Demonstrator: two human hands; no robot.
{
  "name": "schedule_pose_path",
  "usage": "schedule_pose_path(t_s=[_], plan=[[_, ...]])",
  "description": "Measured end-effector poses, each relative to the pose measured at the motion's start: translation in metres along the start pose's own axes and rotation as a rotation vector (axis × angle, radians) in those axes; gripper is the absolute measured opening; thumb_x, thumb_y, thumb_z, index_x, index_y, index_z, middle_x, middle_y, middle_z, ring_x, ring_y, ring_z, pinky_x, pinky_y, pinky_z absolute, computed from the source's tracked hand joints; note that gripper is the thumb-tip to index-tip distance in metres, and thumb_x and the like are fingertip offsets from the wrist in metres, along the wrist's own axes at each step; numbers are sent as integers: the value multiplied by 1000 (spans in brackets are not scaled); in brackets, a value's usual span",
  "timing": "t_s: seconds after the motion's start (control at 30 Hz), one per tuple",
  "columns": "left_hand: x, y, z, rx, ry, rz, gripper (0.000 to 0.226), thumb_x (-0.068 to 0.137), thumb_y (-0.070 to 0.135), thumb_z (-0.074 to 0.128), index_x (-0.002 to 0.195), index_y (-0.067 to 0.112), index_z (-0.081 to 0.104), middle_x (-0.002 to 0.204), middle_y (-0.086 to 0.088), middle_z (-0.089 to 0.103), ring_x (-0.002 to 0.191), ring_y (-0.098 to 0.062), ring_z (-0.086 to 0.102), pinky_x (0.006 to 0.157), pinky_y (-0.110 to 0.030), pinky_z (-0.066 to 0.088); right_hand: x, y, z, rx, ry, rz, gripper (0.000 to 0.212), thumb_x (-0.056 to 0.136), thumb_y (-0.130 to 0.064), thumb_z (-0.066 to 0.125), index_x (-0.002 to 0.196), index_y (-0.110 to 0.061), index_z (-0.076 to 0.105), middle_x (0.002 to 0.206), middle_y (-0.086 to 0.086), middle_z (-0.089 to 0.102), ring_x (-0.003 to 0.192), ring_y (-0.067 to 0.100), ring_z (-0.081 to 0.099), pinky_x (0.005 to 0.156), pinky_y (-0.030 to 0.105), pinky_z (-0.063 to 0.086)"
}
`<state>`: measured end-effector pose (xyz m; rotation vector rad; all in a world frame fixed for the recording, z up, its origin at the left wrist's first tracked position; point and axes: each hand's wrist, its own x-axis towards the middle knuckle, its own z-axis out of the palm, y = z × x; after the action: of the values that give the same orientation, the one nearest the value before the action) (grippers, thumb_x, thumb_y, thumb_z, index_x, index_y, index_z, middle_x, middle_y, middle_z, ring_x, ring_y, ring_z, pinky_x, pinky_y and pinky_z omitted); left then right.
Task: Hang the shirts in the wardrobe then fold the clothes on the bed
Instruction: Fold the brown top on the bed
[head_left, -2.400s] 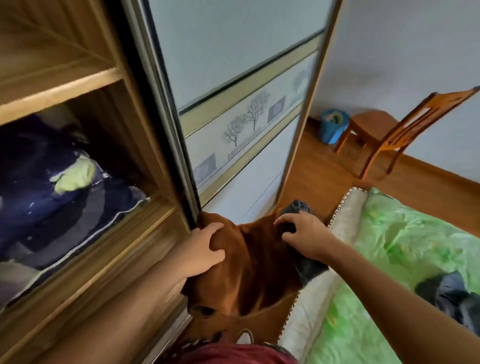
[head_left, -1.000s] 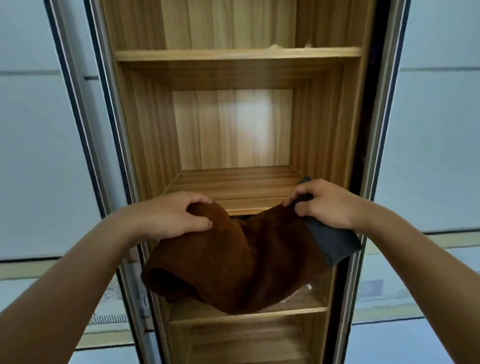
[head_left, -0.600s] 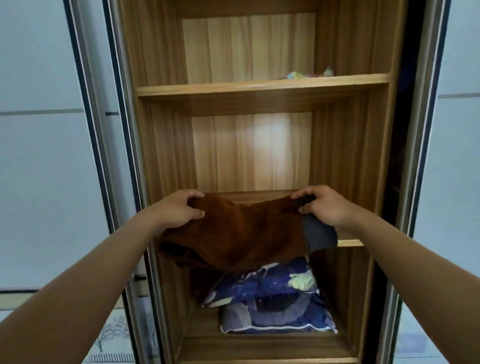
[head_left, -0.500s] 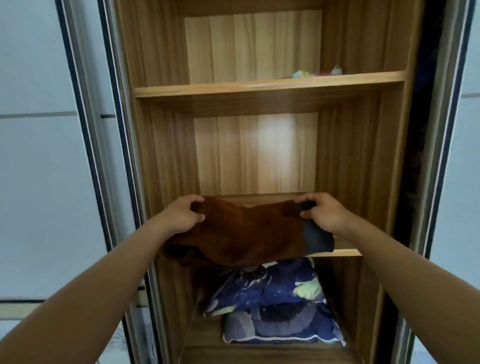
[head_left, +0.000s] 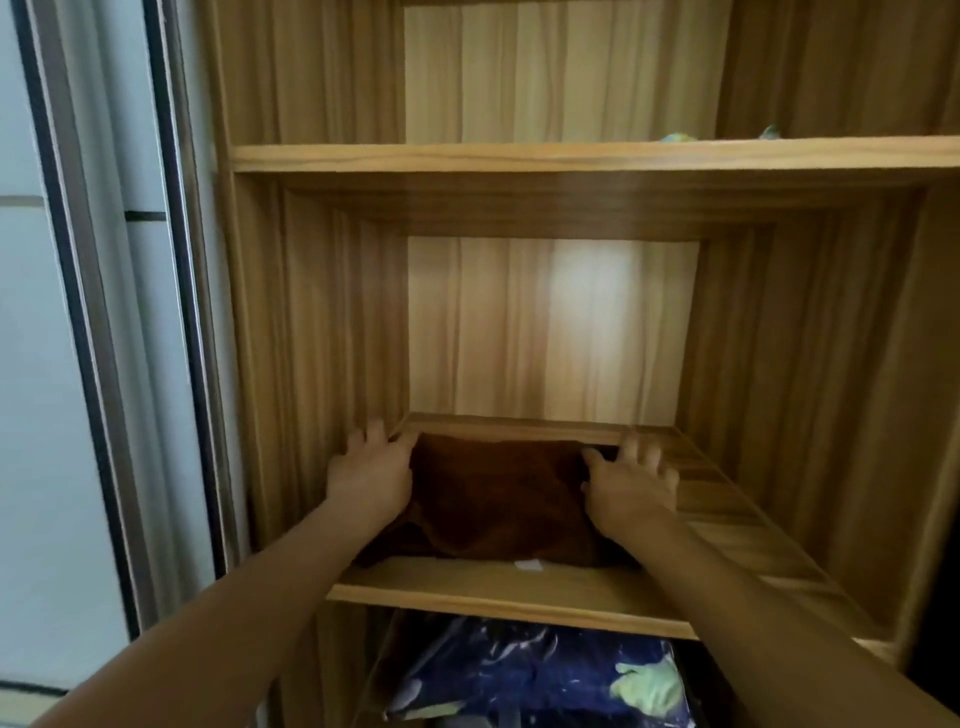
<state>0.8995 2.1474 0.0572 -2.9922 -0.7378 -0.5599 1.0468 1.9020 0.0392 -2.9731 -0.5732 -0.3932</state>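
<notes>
My left hand (head_left: 371, 475) lies on the left end of the brown garment (head_left: 498, 499), fingers stretched forward and a little spread, their tips near the back left corner of the compartment. It presses on the cloth rather than gripping it. My right hand (head_left: 631, 480) rests on the garment's right end in the same way — fingers straight, reaching toward the back panel, the thumb against the edge of the fabric. Neither hand has anything closed inside it.

The garment lies folded and flat on the middle shelf (head_left: 493, 597) of the wardrobe (head_left: 322, 312), between my two hands, set toward the left and back. A small white tag (head_left: 527, 565) shows at its front edge. The shelf board to the right of my right hand is bare wood.

In the compartment below there is dark blue bedding (head_left: 545, 680) with pale green patches. On the upper shelf (head_left: 571, 156) a bit of something greenish (head_left: 675, 137) peeks over the edge — too small to tell what. The sliding door (head_left: 52, 364) stands to the left.
</notes>
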Motion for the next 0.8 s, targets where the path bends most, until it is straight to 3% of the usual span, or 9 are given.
schedule_pose_path(t_s=[0.07, 0.1, 0.17, 0.27, 0.6, 0.8], plan=[[-8, 7, -3, 75, -114, 48, 67, 93, 65, 44, 153, 40, 26, 154, -9, 25, 140, -35, 28, 106, -55, 39, -9, -10, -6, 10, 77, -166, 62, 97, -63, 37, 153, -37, 28, 162, 11, 23, 145, 38, 23, 111, 56, 32], [-14, 10, 1, 63, -236, 53, 81, 85, 79, 40, 154, 44, 18, 160, -7, 20, 145, -36, 21, 110, -58, 32, -15, -15, -7, 76, -7, -284, 73, 91, -77, 31, 154, -40, 26, 160, 6, 31, 142, 34, 31, 109, 53, 37], [-21, 13, 14, 78, -449, 19, 104, 72, 94, 32, 155, 46, -7, 167, -4, 3, 152, -38, 2, 115, -66, 11, -28, -27, -2, 106, -291, -388, 101, 72, -96, 26, 157, -44, 10, 162, 1, 27, 142, 35, 32, 109, 51, 38], [-3, 15, 25, 102, -500, 22, 104, 77, 92, 30, 152, 44, -23, 168, -6, -13, 152, -37, -15, 114, -70, -6, -11, -39, 10, -13, -381, -368, 100, 79, -90, 37, 157, -44, -4, 168, 3, 13, 147, 40, 23, 114, 57, 32], [95, 22, 50, 121, -569, -45, 101, 83, 88, 30, 153, 39, -25, 166, -8, -21, 151, -36, -21, 115, -70, -7, 98, -58, 40, -2, -440, -308, 95, 81, -91, 30, 156, -47, -11, 170, -1, -6, 153, 42, -4, 119, 68, 9], [144, 11, 73, 84, -534, -62, 104, 79, 92, 28, 154, 41, -22, 166, -7, -20, 152, -33, -20, 115, -67, -9, 148, -69, 55, 61, -445, -287, 93, 81, -91, 29, 155, -51, -10, 169, -6, -9, 153, 40, -10, 117, 69, 0]])
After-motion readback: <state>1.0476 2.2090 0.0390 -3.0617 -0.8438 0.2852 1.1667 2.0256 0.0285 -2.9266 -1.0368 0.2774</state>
